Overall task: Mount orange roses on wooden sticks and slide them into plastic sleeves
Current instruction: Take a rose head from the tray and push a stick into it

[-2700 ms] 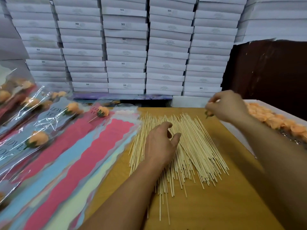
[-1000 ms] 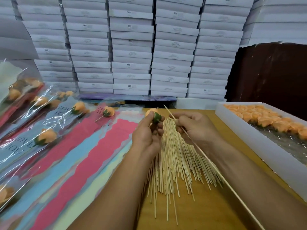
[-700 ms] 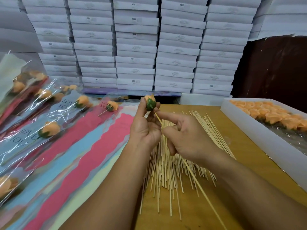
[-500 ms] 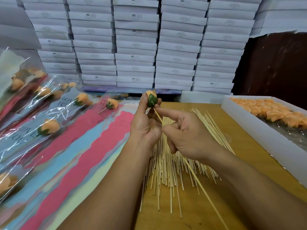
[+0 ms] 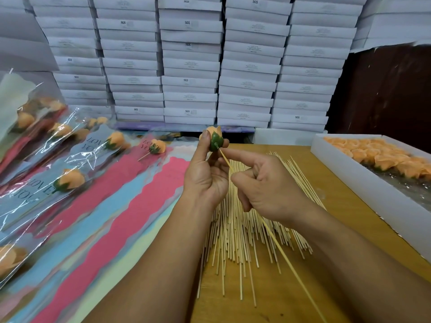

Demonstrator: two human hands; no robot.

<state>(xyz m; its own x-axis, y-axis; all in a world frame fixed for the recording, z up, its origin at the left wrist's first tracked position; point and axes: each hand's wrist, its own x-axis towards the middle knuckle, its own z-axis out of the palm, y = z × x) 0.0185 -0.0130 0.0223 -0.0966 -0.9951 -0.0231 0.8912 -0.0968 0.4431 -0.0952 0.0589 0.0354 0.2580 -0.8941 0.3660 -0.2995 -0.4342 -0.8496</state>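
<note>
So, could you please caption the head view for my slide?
Left hand holds an orange rose while right hand pushes in a stick.

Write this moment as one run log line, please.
step: mounting | left hand: holds orange rose | right hand: pushes wooden stick into green base | sleeve: not yet

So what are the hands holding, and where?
Left hand pinches an orange rose around its green base. Right hand grips a wooden stick near its top end.

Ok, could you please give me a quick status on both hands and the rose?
Left hand pinches orange rose. Right hand grips wooden stick, tip at rose's green base. Nothing in the way; loose sticks lie beneath.
</note>
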